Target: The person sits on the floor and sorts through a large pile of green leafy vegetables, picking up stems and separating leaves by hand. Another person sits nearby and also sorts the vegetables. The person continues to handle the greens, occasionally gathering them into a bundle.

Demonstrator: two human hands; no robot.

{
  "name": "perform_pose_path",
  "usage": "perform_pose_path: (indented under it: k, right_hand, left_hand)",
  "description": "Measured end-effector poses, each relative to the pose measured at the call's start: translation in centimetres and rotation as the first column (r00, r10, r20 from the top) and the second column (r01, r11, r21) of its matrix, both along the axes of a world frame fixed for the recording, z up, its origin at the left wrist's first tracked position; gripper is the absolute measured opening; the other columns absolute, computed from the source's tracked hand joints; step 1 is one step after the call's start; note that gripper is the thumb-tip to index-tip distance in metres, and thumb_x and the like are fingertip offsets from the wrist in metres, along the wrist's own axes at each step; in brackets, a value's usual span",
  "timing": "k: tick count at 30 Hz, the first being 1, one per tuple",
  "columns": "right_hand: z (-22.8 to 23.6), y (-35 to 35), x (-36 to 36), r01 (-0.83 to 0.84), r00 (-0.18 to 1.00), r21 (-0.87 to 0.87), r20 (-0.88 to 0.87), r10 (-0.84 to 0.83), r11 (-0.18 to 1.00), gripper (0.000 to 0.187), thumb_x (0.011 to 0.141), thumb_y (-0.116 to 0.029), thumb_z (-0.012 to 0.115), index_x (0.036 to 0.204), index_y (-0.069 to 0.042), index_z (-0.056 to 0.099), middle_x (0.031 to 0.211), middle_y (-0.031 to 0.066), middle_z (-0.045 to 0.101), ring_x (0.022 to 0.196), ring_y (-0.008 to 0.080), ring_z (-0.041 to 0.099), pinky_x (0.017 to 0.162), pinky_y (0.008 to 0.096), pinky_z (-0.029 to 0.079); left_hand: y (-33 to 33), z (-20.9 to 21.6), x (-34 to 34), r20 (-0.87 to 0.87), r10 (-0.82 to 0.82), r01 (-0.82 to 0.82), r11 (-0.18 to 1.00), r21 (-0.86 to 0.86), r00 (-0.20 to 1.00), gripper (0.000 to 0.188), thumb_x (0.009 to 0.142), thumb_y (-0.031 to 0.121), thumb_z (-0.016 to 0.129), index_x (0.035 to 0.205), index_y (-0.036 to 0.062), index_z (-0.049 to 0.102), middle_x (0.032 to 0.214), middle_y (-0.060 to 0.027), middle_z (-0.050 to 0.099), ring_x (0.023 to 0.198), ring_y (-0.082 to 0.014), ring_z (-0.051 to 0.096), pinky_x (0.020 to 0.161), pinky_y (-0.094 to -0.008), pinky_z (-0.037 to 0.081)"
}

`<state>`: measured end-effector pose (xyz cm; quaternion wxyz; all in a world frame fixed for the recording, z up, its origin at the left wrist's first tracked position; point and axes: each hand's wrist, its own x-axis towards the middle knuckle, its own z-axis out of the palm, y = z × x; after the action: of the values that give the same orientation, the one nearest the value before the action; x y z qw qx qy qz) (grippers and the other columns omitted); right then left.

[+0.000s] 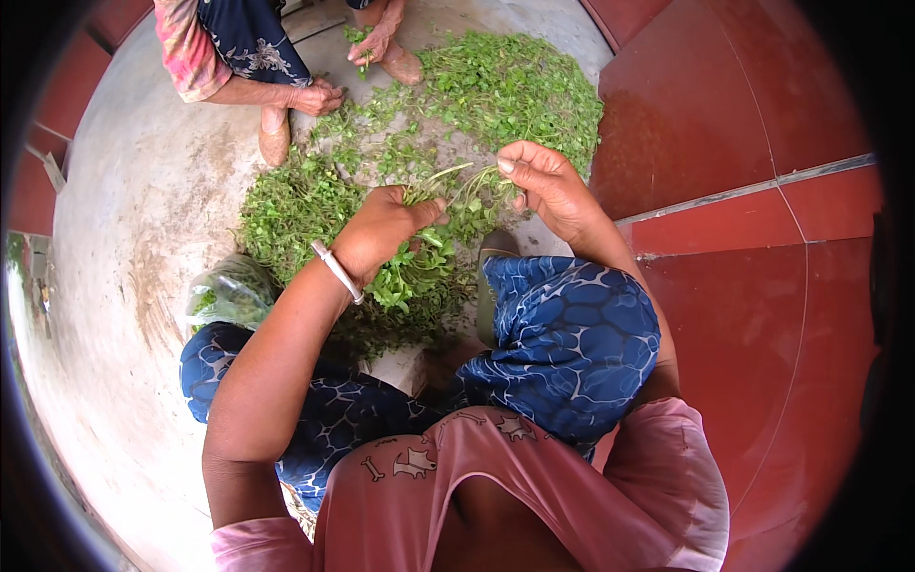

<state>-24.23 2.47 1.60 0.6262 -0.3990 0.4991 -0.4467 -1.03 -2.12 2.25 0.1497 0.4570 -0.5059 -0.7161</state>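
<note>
My left hand (386, 227), with a pale bangle at the wrist, is closed round a bunch of leafy green stems (419, 272). The leaves hang below my fist, between my knees. Thin pale stems reach from it toward my right hand (548, 186), which pinches their ends between thumb and fingers. Beneath both hands a spread of loose greens (295, 214) covers the ground, and a thicker heap (519, 86) lies farther off to the right.
A clear plastic bag (233, 291) with greens inside stands by my left knee. Across the heap sits another person, whose hands (319, 97) work at the greens. Red tiles (705, 114) rise along the right; grey concrete (143, 191) extends to the left.
</note>
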Motion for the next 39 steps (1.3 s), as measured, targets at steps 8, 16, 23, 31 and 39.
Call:
perform_pose_path:
  k: [8, 16, 23, 31, 39]
  right_hand:
    - [-0.1, 0.4, 0.3, 0.009, 0.999, 0.042, -0.049, -0.007, 0.999, 0.011, 0.090, -0.022, 0.060, 0.092, -0.012, 0.061, 0.081, -0.0080, 0.052, 0.069, 0.0021, 0.045, 0.056, 0.0199, 0.039]
    - [-0.1, 0.5, 0.8, 0.008, 1.000, 0.068, 0.013, -0.009, 0.998, 0.012, 0.090, -0.022, 0.059, 0.094, -0.011, 0.060, 0.082, -0.0071, 0.053, 0.070, 0.0017, 0.046, 0.053, 0.0189, 0.038]
    - [-0.1, 0.8, 1.5, 0.002, 0.999, 0.096, 0.034, -0.006, 0.995, 0.011, 0.090, -0.021, 0.058, 0.093, -0.011, 0.059, 0.083, -0.0071, 0.052, 0.070, 0.0017, 0.044, 0.054, 0.0187, 0.037]
    - [-0.8, 0.7, 1.3, -0.028, 0.999, 0.098, 0.028, 0.026, 0.995, 0.011, 0.090, -0.022, 0.059, 0.092, -0.011, 0.059, 0.083, -0.0073, 0.052, 0.071, 0.0018, 0.044, 0.056, 0.0191, 0.036]
    - [-1.3, 0.8, 1.1, -0.088, 0.989, -0.006, 0.115, 0.088, 0.996, 0.010, 0.089, -0.020, 0.059, 0.093, -0.011, 0.059, 0.081, -0.0070, 0.054, 0.070, 0.0019, 0.047, 0.055, 0.0187, 0.037]
  left_hand:
    - [-0.4, -0.8, 0.2, 0.000, 0.105, -0.105, 0.989, -0.104, 0.994, 0.023, 0.086, 0.023, 0.065, 0.099, 0.0047, 0.061, 0.093, -0.0009, 0.063, 0.079, -0.0084, 0.054, 0.060, -0.0253, 0.044]
    - [-0.4, -1.2, -0.7, -0.098, 0.052, -0.057, 0.997, -0.049, 0.994, 0.025, 0.084, 0.026, 0.068, 0.102, 0.0091, 0.064, 0.093, 0.0036, 0.064, 0.078, -0.0060, 0.054, 0.061, -0.0252, 0.044]
    - [0.9, -0.6, -1.1, -0.187, -0.006, 0.023, 0.996, 0.087, 0.982, 0.022, 0.083, 0.024, 0.070, 0.100, 0.0118, 0.064, 0.087, 0.0066, 0.062, 0.075, -0.0047, 0.053, 0.061, -0.0238, 0.044]
    - [1.0, -1.3, -1.5, -0.117, -0.062, 0.056, 0.997, -0.051, 0.991, 0.020, 0.083, 0.022, 0.068, 0.096, 0.0073, 0.064, 0.081, 0.0046, 0.061, 0.067, -0.0042, 0.051, 0.057, -0.0220, 0.042]
    - [0.3, -1.7, -1.1, -0.029, 0.164, -0.166, 0.972, -0.168, 0.986, 0.019, 0.081, 0.014, 0.062, 0.094, 0.0000, 0.060, 0.081, -0.0028, 0.061, 0.065, -0.0098, 0.050, 0.056, -0.0239, 0.040]
